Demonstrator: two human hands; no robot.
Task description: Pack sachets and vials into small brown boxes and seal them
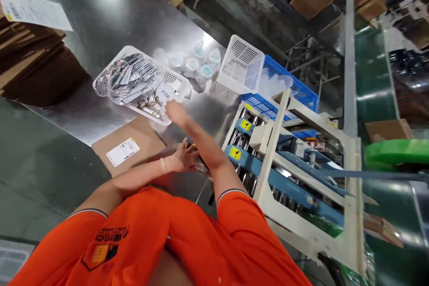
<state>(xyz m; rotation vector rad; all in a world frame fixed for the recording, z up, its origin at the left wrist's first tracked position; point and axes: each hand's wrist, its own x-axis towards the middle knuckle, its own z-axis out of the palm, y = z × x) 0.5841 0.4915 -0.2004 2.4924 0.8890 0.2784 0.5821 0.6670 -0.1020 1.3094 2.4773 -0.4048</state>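
My right hand (176,113) reaches over the near right rim of a white perforated basket (181,86). Its fingers are curled together beside a white card (163,94) with printed characters; what they hold, if anything, is hidden. Small light-coloured pieces (150,106) lie in the basket, next to a heap of plastic-wrapped packets (129,78). Close to my body, at the table's near edge, my left hand (184,156) is bent around a clear plastic-wrapped item (201,165), mostly covered by the hand and my right forearm.
A labelled cardboard box (130,145) lies left of my hands. Flattened cartons (36,58) are stacked farther left. Bagged round-lidded tubs (192,62), a white basket (243,60) and a blue crate (301,87) stand beyond. A roller machine (268,165) borders the right side.
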